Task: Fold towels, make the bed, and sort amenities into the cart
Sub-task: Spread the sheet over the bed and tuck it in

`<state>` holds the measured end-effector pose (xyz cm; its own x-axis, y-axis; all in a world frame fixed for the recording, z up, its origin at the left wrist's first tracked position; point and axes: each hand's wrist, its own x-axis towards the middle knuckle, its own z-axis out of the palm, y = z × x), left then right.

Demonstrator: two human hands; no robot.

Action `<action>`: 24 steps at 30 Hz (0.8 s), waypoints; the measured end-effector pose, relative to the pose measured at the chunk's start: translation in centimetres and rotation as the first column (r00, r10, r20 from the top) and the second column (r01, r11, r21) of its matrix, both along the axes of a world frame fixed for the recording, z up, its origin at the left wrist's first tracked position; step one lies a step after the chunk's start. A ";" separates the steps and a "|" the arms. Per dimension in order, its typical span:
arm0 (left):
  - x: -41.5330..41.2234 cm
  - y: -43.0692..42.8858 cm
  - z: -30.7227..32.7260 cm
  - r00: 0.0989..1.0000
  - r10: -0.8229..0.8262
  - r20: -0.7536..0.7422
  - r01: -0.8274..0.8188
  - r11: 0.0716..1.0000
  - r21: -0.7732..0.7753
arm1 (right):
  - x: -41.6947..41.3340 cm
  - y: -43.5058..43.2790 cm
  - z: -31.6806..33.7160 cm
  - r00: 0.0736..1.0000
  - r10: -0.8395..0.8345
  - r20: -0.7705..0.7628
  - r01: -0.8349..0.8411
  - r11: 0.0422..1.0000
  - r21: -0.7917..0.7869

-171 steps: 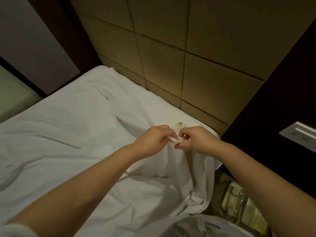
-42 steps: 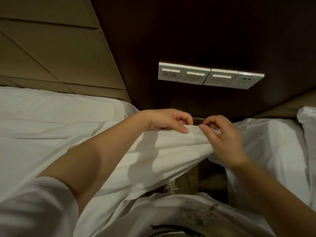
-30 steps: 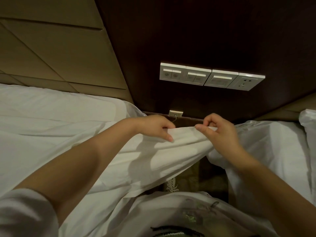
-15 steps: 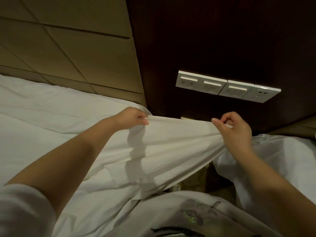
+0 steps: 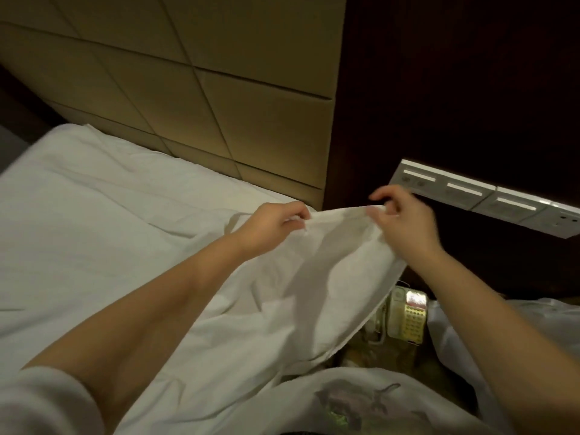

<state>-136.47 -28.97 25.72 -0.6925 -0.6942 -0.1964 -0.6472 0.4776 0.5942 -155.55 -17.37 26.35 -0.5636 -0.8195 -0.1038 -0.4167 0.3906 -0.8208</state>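
left sleeve point(image 5: 40, 403): short, white | shirt point(image 5: 282, 406): white | print point(image 5: 354, 400): greyish graphic on front | forearms point(image 5: 175, 296): uncovered

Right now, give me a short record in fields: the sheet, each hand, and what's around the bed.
sheet: white, creased, one edge lifted
left hand: pinches the lifted edge
right hand: pinches the same edge, apart from the left hand
headboard: tan padded panels
switch panel: white, on the dark wall
telephone: below the right hand, partly behind the sheet
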 end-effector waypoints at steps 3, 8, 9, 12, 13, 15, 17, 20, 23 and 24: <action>1.1 0.2 0.4 1.000 -0.014 -0.026 0.014 1.000 0.017 | 4.6 -4.0 1.0 0.888 0.444 -0.117 -0.423 0.891 0.166; 3.8 -0.1 1.3 0.999 0.049 -0.016 -0.048 0.998 0.031 | 8.6 -7.4 0.5 0.735 0.676 -0.055 -0.631 0.710 0.312; 4.4 -0.3 1.3 0.998 0.063 -0.014 -0.063 0.998 0.030 | 9.1 -7.7 0.5 0.724 0.688 -0.049 -0.644 0.700 0.309; 6.0 -1.0 0.6 0.998 0.061 -0.010 -0.061 0.997 -0.056 | 10.0 -8.1 0.5 0.701 0.703 -0.121 -0.644 0.697 0.316; 6.4 -1.1 0.2 0.999 0.045 -0.023 -0.047 0.993 -0.105 | 10.2 -8.1 0.5 0.700 0.699 -0.148 -0.635 0.704 0.319; 7.0 -1.1 -0.5 0.999 0.022 -0.049 -0.030 0.983 -0.179 | 10.1 -7.8 0.5 0.723 0.665 -0.190 -0.603 0.740 0.298; 7.5 -1.1 -1.6 0.998 0.024 -0.059 -0.035 0.980 -0.197 | 9.8 -7.2 0.5 0.748 0.626 -0.223 -0.565 0.776 0.281; 8.1 -0.7 -3.7 0.999 0.027 -0.025 -0.032 0.973 -0.227 | 9.2 -5.8 0.6 0.765 0.598 -0.240 -0.533 0.797 0.284; 8.9 -0.7 -5.7 0.983 0.157 -0.093 -0.176 0.955 -0.241 | 8.6 -4.6 0.5 0.795 0.555 -0.246 -0.492 0.826 0.274; 9.4 -0.8 -6.1 0.964 0.241 -0.110 -0.261 0.937 -0.233 | 8.5 -4.2 0.3 0.803 0.542 -0.248 -0.479 0.835 0.271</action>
<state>-127.07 -29.75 19.66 -0.4961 -0.8670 0.0478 -0.7209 0.4419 0.5339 -147.09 -21.62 26.64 -0.0968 -0.9791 -0.1789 -0.8127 0.1815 -0.5537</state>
